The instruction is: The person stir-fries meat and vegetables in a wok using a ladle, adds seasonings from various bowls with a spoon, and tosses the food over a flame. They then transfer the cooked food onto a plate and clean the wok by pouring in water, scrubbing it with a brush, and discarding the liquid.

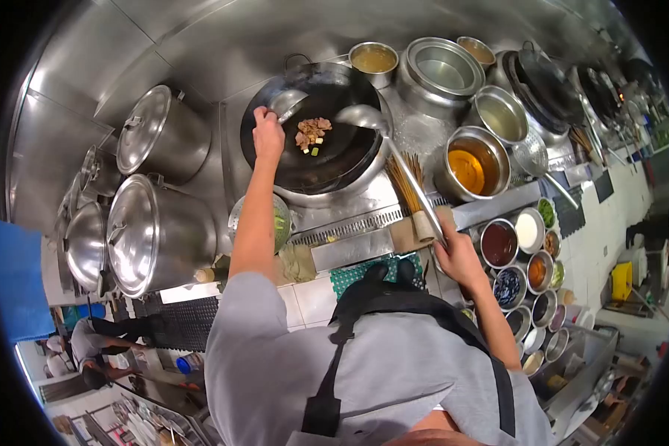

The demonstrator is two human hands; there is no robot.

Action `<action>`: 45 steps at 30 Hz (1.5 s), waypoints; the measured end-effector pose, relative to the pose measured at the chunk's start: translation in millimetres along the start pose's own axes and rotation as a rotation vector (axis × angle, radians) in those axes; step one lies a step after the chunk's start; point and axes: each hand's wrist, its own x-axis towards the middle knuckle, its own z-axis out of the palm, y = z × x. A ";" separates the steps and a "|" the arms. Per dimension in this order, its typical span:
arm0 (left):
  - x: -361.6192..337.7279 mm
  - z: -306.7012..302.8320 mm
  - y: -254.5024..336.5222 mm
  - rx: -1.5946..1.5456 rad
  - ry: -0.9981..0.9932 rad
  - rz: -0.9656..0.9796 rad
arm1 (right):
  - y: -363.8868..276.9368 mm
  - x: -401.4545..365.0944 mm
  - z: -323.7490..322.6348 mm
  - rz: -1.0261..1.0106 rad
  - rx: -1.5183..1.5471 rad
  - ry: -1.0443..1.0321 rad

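My left hand [268,137] is closed on a small metal bowl [288,102], which is tilted over the left part of a large black wok [342,163]. Browned meat pieces [314,131] lie in the middle of the wok, with a few pale and green pieces [314,152] just below them. My right hand [458,255] grips the long handle of a ladle [362,116]. The ladle's round head is over the right part of the wok. What the bowl contains, if anything, I cannot make out.
Lidded steel pots [175,234] stand left. A strainer [282,227] with green pieces sits below the wok. Right are a bamboo brush [406,186], an orange-liquid pot [472,167], several seasoning bowls [499,243] and another skimmer [530,153]. Other people [93,346] are at lower left.
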 end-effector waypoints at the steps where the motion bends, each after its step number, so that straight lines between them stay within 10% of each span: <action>1: -0.5 -20.5 9.5 -0.027 0.055 0.004 | 6.0 16.9 1.1 -0.025 -0.230 -0.029; 7: -55.8 -34.9 31.3 -0.032 -0.177 0.071 | 47.7 88.4 17.5 -0.184 -0.479 -0.109; 12: -65.8 -33.8 3.2 -0.020 0.179 -0.068 | 78.6 103.9 9.0 -0.238 -0.451 -0.179; 15: -82.4 -37.2 39.1 -0.071 -0.096 0.028 | 91.3 110.7 9.2 -0.288 -0.417 -0.186; 19: -95.9 -36.7 30.1 0.061 0.009 -0.186 | 93.5 113.4 10.3 -0.228 -0.379 -0.237; 22: -116.3 -72.5 48.4 -0.840 0.138 -0.841 | 89.8 110.6 10.0 -0.215 -0.321 -0.278; 25: -171.5 -125.6 56.8 -1.247 0.350 -0.871 | 95.2 108.9 14.9 -0.239 -0.255 -0.302; 32: -546.0 -259.5 88.6 -1.207 0.554 -1.197 | 104.9 97.0 42.1 -0.215 -0.142 -0.319; 39: -1040.7 -325.8 338.3 -0.577 1.630 -1.880 | 95.5 83.7 91.1 -0.291 -0.131 -0.208; 41: -1090.5 -336.6 432.2 -0.631 1.884 -1.732 | 83.6 80.4 94.3 -0.243 -0.152 -0.240; 45: -1113.1 -317.2 521.5 -0.544 1.870 -2.115 | 88.9 87.6 105.4 -0.383 -0.255 -0.210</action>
